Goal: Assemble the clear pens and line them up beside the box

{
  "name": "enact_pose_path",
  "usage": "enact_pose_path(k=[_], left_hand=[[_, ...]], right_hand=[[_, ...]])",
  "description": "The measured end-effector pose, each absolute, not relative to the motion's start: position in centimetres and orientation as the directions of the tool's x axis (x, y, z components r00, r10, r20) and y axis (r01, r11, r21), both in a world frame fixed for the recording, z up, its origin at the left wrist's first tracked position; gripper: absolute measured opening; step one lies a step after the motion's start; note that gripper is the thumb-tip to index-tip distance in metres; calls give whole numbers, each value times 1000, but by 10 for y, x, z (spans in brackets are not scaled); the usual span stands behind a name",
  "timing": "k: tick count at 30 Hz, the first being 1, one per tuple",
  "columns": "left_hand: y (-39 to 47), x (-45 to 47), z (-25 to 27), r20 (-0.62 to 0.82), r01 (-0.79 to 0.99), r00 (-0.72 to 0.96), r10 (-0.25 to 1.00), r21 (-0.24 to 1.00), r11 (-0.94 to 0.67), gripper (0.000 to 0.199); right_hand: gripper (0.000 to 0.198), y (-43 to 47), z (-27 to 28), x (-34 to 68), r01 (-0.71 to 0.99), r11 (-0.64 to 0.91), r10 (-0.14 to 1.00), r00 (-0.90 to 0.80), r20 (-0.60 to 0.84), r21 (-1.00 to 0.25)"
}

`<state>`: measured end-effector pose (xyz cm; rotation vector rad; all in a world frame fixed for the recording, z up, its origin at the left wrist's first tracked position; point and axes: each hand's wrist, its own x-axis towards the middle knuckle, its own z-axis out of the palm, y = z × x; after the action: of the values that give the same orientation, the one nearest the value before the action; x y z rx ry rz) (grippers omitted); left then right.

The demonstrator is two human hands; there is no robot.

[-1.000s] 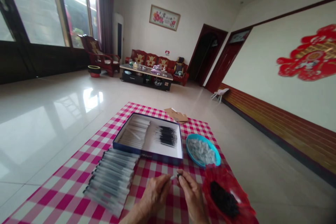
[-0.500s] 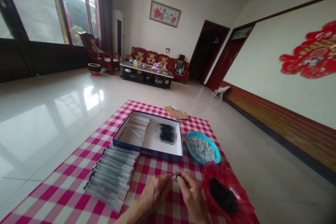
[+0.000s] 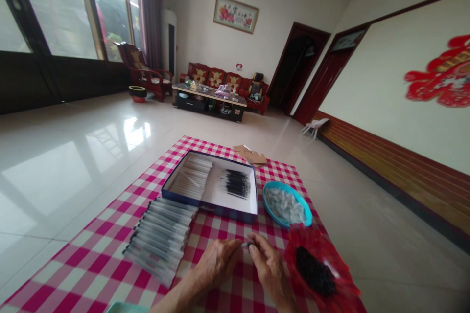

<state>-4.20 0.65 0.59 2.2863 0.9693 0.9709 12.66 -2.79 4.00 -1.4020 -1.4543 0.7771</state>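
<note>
My left hand (image 3: 219, 260) and my right hand (image 3: 270, 266) meet over the checked cloth, fingertips nearly touching. Pinched between them is a small piece (image 3: 246, 244), pale on the left with a dark end on the right; its kind is too small to make out. To the left lies a row of translucent pens (image 3: 161, 237) with dark ends. Beyond my hands, a shallow box (image 3: 229, 212) holds whitish tubes (image 3: 191, 178) on its left and thin black sticks (image 3: 237, 183) on its right.
A blue bowl (image 3: 308, 212) of small clear pieces (image 3: 284, 205) stands right of the box. Nearer, a red plastic bag (image 3: 343, 266) holds small black parts (image 3: 315, 271). Brown cardboard (image 3: 253, 155) lies at the far edge. Something pale green (image 3: 127, 308) shows at the bottom.
The view has shifted slightly, and a pale green edge now shows at the bottom. My hands stay together on the small piece, with little visible change in their hold.
</note>
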Motion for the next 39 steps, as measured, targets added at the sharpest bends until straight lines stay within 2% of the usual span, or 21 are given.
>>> enact_pose_path(k=[5,8,12,15,18,23,26,32,39], left_hand=[[7,-44,11,388,437,551,739,621,-651,23],[7,-45,14,394,447,566,724,590,-672,22],[5,-46,17,373,489,598,709,531,-692,19],[4,-46,17,366,493,614,699,513,-703,18],[5,-45,16,373,495,596,711,527,-691,19],[6,-46,16,374,488,587,718,544,-683,19],[5,-46,15,369,505,589,719,527,-684,18],[4,-45,13,372,526,606,703,475,-705,17],[4,-45,13,381,521,589,713,496,-695,19]], right_hand=[[34,-26,38,128,309,55,989,117,96,-949],[34,-26,34,129,340,56,992,89,92,-939],[33,-25,25,127,531,172,963,86,255,-830],[38,-23,20,124,607,222,922,125,368,-763],[36,-25,22,123,576,222,923,135,359,-787],[21,-27,29,127,522,261,948,22,319,-812],[22,-26,25,128,540,289,940,-5,340,-790],[29,-23,14,126,582,276,919,73,387,-765],[18,-27,22,130,516,294,934,22,356,-805]])
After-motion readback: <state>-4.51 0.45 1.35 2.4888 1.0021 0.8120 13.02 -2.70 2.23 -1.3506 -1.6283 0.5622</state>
